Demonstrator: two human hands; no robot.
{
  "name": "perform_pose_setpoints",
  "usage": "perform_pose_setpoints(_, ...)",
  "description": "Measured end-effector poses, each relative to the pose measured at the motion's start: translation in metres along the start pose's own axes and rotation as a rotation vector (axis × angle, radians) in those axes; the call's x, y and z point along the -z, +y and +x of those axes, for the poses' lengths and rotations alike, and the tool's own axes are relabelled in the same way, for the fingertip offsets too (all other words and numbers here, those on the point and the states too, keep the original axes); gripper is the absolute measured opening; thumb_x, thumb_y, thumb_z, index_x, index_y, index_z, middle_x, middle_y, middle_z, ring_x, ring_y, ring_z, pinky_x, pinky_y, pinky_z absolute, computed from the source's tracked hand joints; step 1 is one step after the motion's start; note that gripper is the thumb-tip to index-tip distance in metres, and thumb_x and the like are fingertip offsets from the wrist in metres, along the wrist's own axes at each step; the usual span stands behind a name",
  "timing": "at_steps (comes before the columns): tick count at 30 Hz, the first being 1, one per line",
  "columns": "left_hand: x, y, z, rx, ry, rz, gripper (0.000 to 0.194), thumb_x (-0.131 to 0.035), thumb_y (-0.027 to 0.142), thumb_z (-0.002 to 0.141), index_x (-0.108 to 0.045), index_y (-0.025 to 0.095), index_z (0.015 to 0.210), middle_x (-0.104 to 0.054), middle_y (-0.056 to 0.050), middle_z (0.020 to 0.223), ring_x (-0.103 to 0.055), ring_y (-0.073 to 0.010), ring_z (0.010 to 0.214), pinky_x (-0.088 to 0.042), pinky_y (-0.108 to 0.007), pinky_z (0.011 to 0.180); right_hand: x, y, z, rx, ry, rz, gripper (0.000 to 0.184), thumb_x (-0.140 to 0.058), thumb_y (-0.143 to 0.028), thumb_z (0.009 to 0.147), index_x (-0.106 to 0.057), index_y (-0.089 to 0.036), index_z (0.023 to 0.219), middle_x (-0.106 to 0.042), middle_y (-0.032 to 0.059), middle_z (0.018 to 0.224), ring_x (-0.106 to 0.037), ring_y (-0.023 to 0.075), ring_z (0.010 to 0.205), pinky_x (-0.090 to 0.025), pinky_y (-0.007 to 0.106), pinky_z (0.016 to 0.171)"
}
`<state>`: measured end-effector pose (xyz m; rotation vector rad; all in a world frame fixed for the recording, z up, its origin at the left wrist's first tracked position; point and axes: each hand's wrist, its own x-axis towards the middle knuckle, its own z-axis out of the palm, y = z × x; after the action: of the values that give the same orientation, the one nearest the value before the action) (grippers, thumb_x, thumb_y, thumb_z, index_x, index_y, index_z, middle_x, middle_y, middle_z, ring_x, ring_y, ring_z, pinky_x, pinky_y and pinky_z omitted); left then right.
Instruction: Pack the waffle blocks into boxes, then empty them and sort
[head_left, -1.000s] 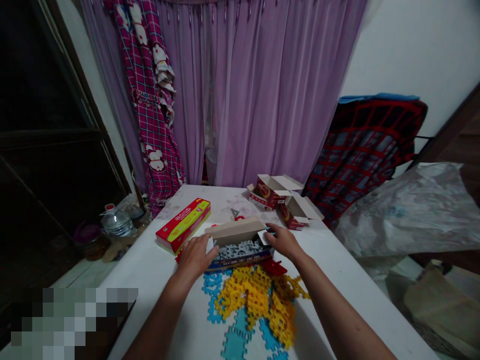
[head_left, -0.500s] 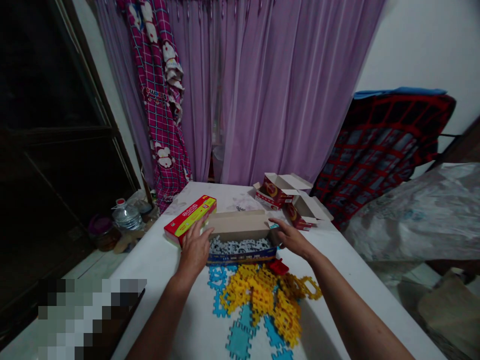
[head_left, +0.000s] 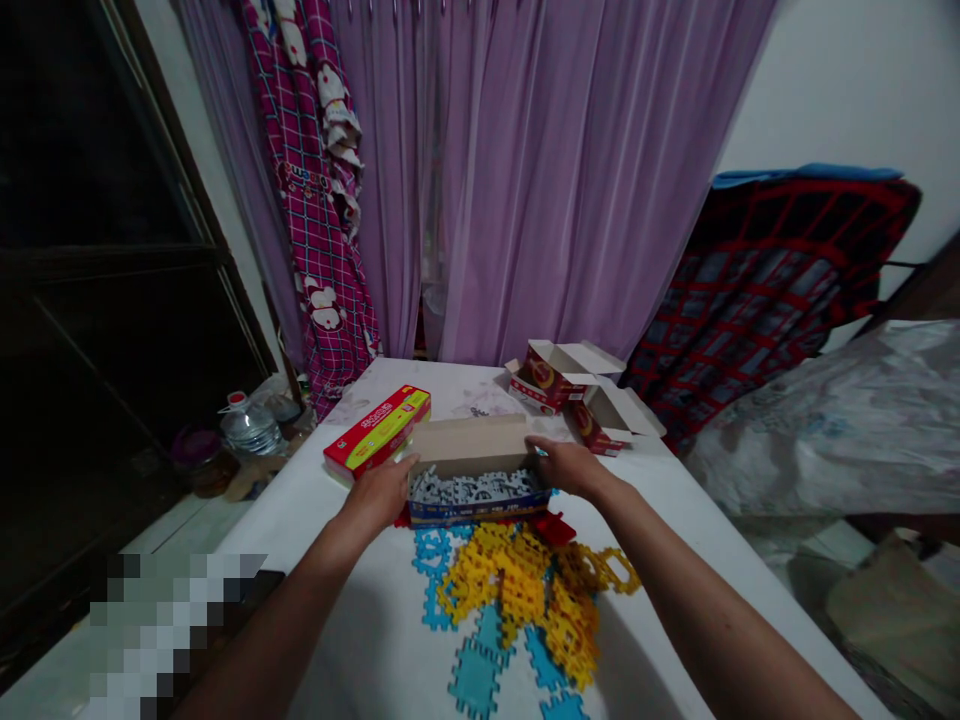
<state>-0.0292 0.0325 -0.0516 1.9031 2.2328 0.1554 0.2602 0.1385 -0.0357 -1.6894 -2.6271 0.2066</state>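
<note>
A long blue cardboard box [head_left: 480,514] stands on the table with its lid flap up, filled with grey plastic pieces [head_left: 472,487]. My left hand [head_left: 382,488] grips the box's left end, thumb at the rim. At the opposite end, my right hand [head_left: 566,465] is closed around the right edge by the raised flap. Some fingers of both hands are hidden behind the box walls. Just in front lies a heap of yellow interlocking tiles [head_left: 517,575], with blue tiles [head_left: 476,675] around and under it. A red piece [head_left: 553,528] touches the box's front right corner.
A red and yellow box [head_left: 379,432] lies at the left, close to my left hand. Two opened dark red boxes [head_left: 547,378] stand at the back right. The white table [head_left: 315,600] ends before the purple curtain [head_left: 570,200]. A water jug [head_left: 251,425] sits off the left edge.
My left hand has come down from above the red and yellow box to the blue box's left end. My right hand has closed on its right end. The box has shifted slightly left.
</note>
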Motion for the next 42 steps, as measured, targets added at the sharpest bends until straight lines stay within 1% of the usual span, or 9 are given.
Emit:
perform_pose_setpoints(3, 0.005, 0.004, 0.008, 0.013, -0.136, -0.014, 0.054, -0.037, 0.015, 0.092, -0.039, 0.023, 0.146, -0.065, -0.014, 0.127, -0.063, -0.025, 0.114, -0.046, -0.035, 0.094, 0.002, -0.003, 0.008, 0.0, -0.098, 0.084, 0.042, -0.044, -0.025, 0.091, -0.063, -0.024, 0.128, -0.076, 0.0053, 0.09, -0.07, 0.0162, 0.072, -0.049, 0.025, 0.071)
perform_pose_setpoints(5, 0.009, 0.007, 0.014, 0.039, -0.202, -0.056, 0.053, -0.034, 0.017, 0.093, -0.038, 0.021, 0.145, -0.073, -0.014, 0.108, -0.07, -0.0237, 0.095, -0.052, -0.034, 0.082, 0.004, -0.006, 0.012, -0.02, -0.143, 0.106, 0.037, -0.046, -0.022, 0.089, -0.07, -0.022, 0.118, -0.075, 0.0028, 0.076, -0.067, 0.0136, 0.06, -0.048, 0.022, 0.065)
perform_pose_setpoints(8, 0.017, 0.012, 0.022, 0.118, -0.322, -0.184, 0.046, -0.03, 0.021, 0.093, -0.045, 0.018, 0.137, -0.073, -0.009, 0.076, -0.07, -0.0207, 0.063, -0.053, -0.028, 0.058, 0.008, -0.008, 0.015, -0.035, -0.125, 0.085, 0.031, -0.051, -0.015, 0.083, -0.077, -0.022, 0.099, -0.074, 0.0026, 0.07, -0.069, 0.015, 0.065, -0.047, 0.021, 0.065)
perform_pose_setpoints(10, 0.022, 0.017, 0.025, 0.145, -0.361, -0.246, 0.042, -0.031, 0.023, 0.092, -0.05, 0.016, 0.128, -0.072, -0.008, 0.072, -0.069, -0.0191, 0.058, -0.051, -0.026, 0.054, 0.01, -0.008, 0.014, -0.048, -0.061, 0.066, 0.032, -0.052, -0.013, 0.081, -0.077, -0.023, 0.097, -0.076, 0.0044, 0.082, -0.071, 0.0177, 0.081, -0.048, 0.022, 0.072)
perform_pose_setpoints(14, 0.026, 0.025, 0.025, 0.122, -0.193, -0.188, 0.041, -0.033, 0.021, 0.09, -0.051, 0.018, 0.127, -0.074, -0.009, 0.088, -0.072, -0.0199, 0.075, -0.054, -0.03, 0.07, 0.009, -0.007, 0.005, -0.102, 0.15, 0.046, 0.037, -0.046, -0.019, 0.089, -0.072, -0.024, 0.114, -0.074, 0.0078, 0.109, -0.067, 0.0221, 0.104, -0.048, 0.028, 0.086)
perform_pose_setpoints(18, 0.018, 0.035, 0.014, 0.049, 0.057, -0.067, 0.047, -0.037, 0.022, 0.09, -0.045, 0.019, 0.136, -0.069, -0.013, 0.119, -0.066, -0.0251, 0.107, -0.049, -0.035, 0.091, -0.015, -0.001, -0.012, -0.161, 0.465, 0.125, 0.037, -0.044, -0.025, 0.093, -0.069, -0.026, 0.121, -0.076, 0.0064, 0.097, -0.072, 0.0225, 0.087, -0.053, 0.03, 0.078)
perform_pose_setpoints(26, -0.025, 0.05, -0.015, 0.014, 0.21, -0.094, 0.05, -0.034, 0.018, 0.092, -0.032, 0.015, 0.143, -0.073, -0.012, 0.106, -0.07, -0.0239, 0.096, -0.049, -0.033, 0.083, -0.092, 0.025, -0.045, 0.029, 0.906, 0.31, 0.04, -0.041, -0.027, 0.093, -0.063, -0.022, 0.127, -0.073, 0.0058, 0.112, -0.071, 0.0187, 0.095, -0.057, 0.027, 0.08)
perform_pose_setpoints(31, -0.022, 0.059, -0.008, 0.016, 0.252, -0.077, 0.052, -0.036, 0.016, 0.092, -0.031, 0.017, 0.144, -0.072, -0.012, 0.107, -0.07, -0.024, 0.096, -0.05, -0.034, 0.083, -0.089, 0.032, -0.036, 0.047, 0.95, 0.322, 0.042, -0.038, -0.025, 0.093, -0.063, -0.021, 0.127, -0.071, 0.0065, 0.116, -0.068, 0.0187, 0.103, -0.056, 0.029, 0.088)
perform_pose_setpoints(42, -0.019, 0.063, -0.013, 0.012, 0.303, -0.091, 0.055, -0.039, 0.021, 0.095, -0.025, 0.019, 0.148, -0.067, -0.012, 0.122, -0.065, -0.0232, 0.106, -0.049, -0.032, 0.09, -0.056, 0.026, -0.05, -0.09, 0.827, 0.273, 0.043, -0.036, -0.026, 0.094, -0.063, -0.02, 0.127, -0.067, 0.008, 0.124, -0.063, 0.0214, 0.113, -0.051, 0.036, 0.097)
